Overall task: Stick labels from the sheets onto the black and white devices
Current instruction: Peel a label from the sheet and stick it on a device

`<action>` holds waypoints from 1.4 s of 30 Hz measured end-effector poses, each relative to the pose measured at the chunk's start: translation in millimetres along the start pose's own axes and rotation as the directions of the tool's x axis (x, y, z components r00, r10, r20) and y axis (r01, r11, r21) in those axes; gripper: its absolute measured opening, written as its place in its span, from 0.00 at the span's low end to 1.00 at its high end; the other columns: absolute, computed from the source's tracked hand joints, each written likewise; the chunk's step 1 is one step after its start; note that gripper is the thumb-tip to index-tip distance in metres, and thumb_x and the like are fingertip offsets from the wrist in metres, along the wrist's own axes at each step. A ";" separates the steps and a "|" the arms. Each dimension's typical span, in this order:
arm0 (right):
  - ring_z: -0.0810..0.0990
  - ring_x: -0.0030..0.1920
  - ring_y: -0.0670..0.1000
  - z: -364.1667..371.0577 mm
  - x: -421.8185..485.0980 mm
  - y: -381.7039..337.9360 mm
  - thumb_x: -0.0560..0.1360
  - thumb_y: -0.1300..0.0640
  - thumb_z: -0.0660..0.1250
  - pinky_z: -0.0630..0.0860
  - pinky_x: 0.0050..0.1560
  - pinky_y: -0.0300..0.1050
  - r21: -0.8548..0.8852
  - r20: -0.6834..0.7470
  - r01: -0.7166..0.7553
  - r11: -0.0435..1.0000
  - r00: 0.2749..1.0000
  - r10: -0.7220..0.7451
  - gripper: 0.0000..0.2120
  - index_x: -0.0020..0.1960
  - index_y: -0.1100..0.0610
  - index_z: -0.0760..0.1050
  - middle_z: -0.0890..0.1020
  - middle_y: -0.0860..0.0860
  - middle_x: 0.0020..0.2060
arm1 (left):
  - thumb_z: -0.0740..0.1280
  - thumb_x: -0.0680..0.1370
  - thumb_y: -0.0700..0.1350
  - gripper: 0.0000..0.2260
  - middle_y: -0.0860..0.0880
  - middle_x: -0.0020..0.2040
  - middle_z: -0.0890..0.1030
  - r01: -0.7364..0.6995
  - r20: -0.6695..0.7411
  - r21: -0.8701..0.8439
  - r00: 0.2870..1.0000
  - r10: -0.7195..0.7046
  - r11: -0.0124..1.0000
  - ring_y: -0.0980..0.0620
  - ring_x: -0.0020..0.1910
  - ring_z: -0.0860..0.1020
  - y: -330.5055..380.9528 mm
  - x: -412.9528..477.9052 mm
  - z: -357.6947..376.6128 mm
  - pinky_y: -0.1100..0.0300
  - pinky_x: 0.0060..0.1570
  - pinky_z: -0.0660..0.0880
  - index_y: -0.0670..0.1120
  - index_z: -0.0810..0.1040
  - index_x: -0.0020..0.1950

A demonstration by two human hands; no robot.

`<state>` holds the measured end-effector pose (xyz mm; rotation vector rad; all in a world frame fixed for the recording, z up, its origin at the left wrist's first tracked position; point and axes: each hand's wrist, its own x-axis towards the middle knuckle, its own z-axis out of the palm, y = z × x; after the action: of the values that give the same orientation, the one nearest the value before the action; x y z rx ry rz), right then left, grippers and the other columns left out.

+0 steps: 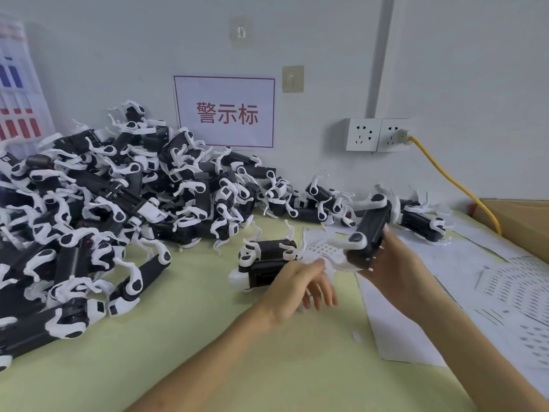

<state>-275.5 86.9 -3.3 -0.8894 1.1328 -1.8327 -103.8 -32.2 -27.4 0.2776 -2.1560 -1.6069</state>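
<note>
1. While the right hand (395,264) curls round the lower end of one device (372,230) and holds it tilted in the air above the sheets (511,289) on the right side of the surface (208,337), the left hand (300,283) hangs with loose, spread fingers. It grips nothing I can make out, but it is blurred, so a label on a fingertip cannot be ruled out.
2. The device looks like light, rigid plastic, with a black body and thin white arms. The body is the safe place to hold, since the arms look likely to snag or bend.
3. A label is probably thin and limp and apt to cling to skin, so it is best lifted by an edge.
4. A second device (264,264) lies near the middle of the surface, just beside the left hand.
5. A tangled pile (104,203) fills the left side back to the far edge.
6. A yellow cable (454,179) runs from a wall socket (377,135) down behind a box (520,221) at the right edge, apart from the work.
</note>
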 end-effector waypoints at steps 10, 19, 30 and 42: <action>0.72 0.25 0.51 -14.9 9.2 -7.7 0.84 0.48 0.59 0.69 0.27 0.41 0.137 -0.359 -0.105 0.985 0.921 0.149 0.13 0.48 0.56 0.75 0.77 0.52 0.32 | 0.57 0.82 0.55 0.19 0.45 0.46 0.85 0.032 -0.072 0.070 0.997 -0.027 0.997 0.51 0.34 0.76 -5.4 0.9 3.5 0.61 0.31 0.69 0.46 0.82 0.44; 0.78 0.30 0.51 -7.4 7.3 2.0 0.84 0.53 0.59 0.72 0.32 0.44 -0.091 -0.174 -0.183 0.979 0.971 0.165 0.12 0.53 0.61 0.76 0.81 0.54 0.34 | 0.64 0.82 0.45 0.10 0.55 0.40 0.83 0.106 -0.378 0.287 0.926 0.011 0.952 0.62 0.40 0.79 -12.7 7.0 -4.5 0.68 0.41 0.70 0.48 0.82 0.43; 0.78 0.37 0.52 -2.0 -0.3 2.6 0.76 0.52 0.67 0.73 0.38 0.44 -0.286 0.108 -0.048 0.957 0.991 0.082 0.12 0.54 0.56 0.82 0.80 0.56 0.40 | 0.61 0.79 0.57 0.16 0.49 0.44 0.86 0.081 -0.190 -0.092 0.977 -0.097 0.992 0.53 0.43 0.83 -0.3 5.5 -3.2 0.62 0.45 0.76 0.48 0.84 0.49; 0.75 0.34 0.52 7.9 -6.4 8.6 0.71 0.47 0.73 0.67 0.33 0.41 -0.505 0.138 -0.009 0.863 0.986 0.091 0.21 0.58 0.59 0.76 0.81 0.54 0.38 | 0.66 0.81 0.51 0.10 0.51 0.36 0.83 0.002 -0.039 0.095 0.999 0.002 0.995 0.59 0.28 0.74 -1.6 0.9 2.5 0.65 0.29 0.69 0.48 0.83 0.57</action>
<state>-263.7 87.2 -9.3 -1.2616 1.5492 -1.4069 -105.9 -30.9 -29.3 0.3350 -2.2062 -1.4889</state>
